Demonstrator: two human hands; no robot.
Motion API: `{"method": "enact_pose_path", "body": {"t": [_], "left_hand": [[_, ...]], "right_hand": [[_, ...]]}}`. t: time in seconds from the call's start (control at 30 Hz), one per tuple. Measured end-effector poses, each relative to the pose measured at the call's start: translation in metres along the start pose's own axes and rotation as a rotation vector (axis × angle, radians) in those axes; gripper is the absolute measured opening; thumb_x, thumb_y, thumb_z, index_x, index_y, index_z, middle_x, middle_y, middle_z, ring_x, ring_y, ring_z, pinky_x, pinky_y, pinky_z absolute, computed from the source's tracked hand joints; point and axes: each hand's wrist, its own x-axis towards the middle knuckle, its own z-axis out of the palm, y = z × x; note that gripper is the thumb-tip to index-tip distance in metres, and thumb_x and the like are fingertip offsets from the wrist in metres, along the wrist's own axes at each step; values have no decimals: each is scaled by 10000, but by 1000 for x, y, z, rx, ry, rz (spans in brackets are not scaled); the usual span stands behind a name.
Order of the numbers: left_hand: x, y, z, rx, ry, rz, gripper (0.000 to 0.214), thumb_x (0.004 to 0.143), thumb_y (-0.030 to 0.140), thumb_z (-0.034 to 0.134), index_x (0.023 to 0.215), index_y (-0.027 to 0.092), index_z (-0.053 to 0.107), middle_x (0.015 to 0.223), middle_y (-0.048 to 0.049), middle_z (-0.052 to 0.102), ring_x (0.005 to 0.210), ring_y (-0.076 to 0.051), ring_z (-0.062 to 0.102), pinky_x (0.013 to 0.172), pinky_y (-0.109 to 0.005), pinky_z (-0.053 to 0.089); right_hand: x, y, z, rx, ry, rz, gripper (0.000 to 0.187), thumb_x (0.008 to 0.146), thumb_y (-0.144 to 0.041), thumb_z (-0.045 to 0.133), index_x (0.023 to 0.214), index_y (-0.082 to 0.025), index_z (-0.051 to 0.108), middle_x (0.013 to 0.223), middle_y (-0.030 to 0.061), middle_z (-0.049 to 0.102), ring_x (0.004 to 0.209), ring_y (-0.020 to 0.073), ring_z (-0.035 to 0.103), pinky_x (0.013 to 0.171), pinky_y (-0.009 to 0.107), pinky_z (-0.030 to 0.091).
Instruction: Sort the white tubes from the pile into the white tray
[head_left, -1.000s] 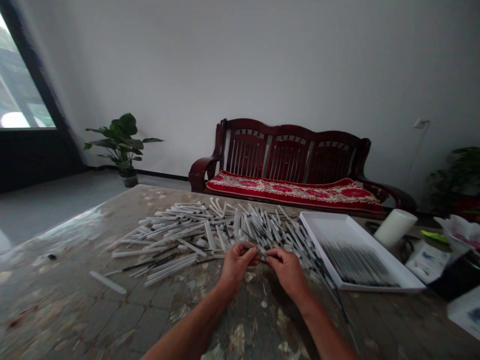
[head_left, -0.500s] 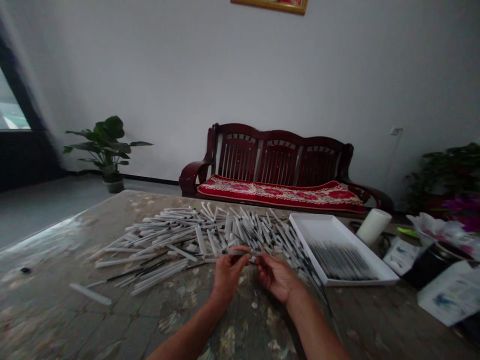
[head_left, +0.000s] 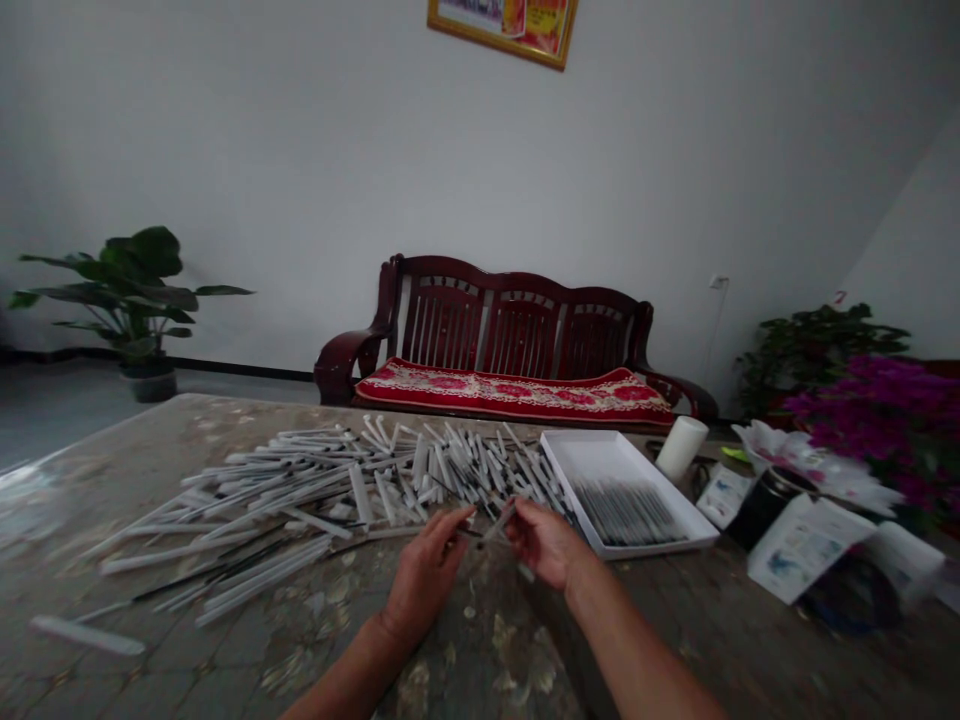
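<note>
My right hand (head_left: 551,545) pinches a slim translucent whitish tube (head_left: 498,524) that slants down to the left between my hands. Opposite it, my left hand (head_left: 427,565) has its fingers curled, with the tip of a thin dark stick (head_left: 472,533) showing at them. The rest of that stick is hidden by the fingers. Just beyond both hands spreads a loose pile of white tubes (head_left: 300,492), with dark thin sticks among them. To the right, a shallow white box (head_left: 592,450) holds a row of thin grey-and-dark sticks (head_left: 626,512).
Right of the box stand a white roll (head_left: 682,448), a dark cylindrical container (head_left: 766,507), printed white boxes (head_left: 806,545) and purple flowers (head_left: 877,415). A single white tube (head_left: 88,635) lies at the table's left. Behind the table is a wooden bench (head_left: 517,330).
My hands have moved apart; the tube now slants from my right hand, and a dark tip shows at my left. The view has turned right.
</note>
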Motion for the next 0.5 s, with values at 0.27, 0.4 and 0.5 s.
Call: {"method": "enact_pose_path", "body": {"t": [0.27, 0.4, 0.5], "left_hand": [[9, -21, 2, -4, 110, -164, 234, 794, 240, 522, 975, 201, 666, 904, -37, 670, 713, -158, 632, 678, -272, 511], [11, -21, -2, 54, 84, -137, 205, 804, 251, 506, 907, 213, 679, 920, -44, 672, 812, -183, 641, 750, -290, 500], [14, -20, -8, 134, 43, -141, 210, 818, 242, 481, 884, 229, 680, 934, -37, 673, 891, -190, 636, 808, -293, 478]], "right_hand": [[4, -84, -116, -791, 496, -270, 177, 760, -336, 583, 700, -176, 625, 535, -22, 554, 570, 134, 550, 508, 215, 332], [13, -88, -141, -1156, 613, -266, 131, 693, -256, 633, 591, -174, 631, 680, 55, 669, 801, 202, 616, 644, 249, 348], [16, -78, -146, -1336, 640, -250, 124, 716, -287, 628, 731, -179, 689, 839, 90, 712, 869, 219, 628, 681, 259, 360]]}}
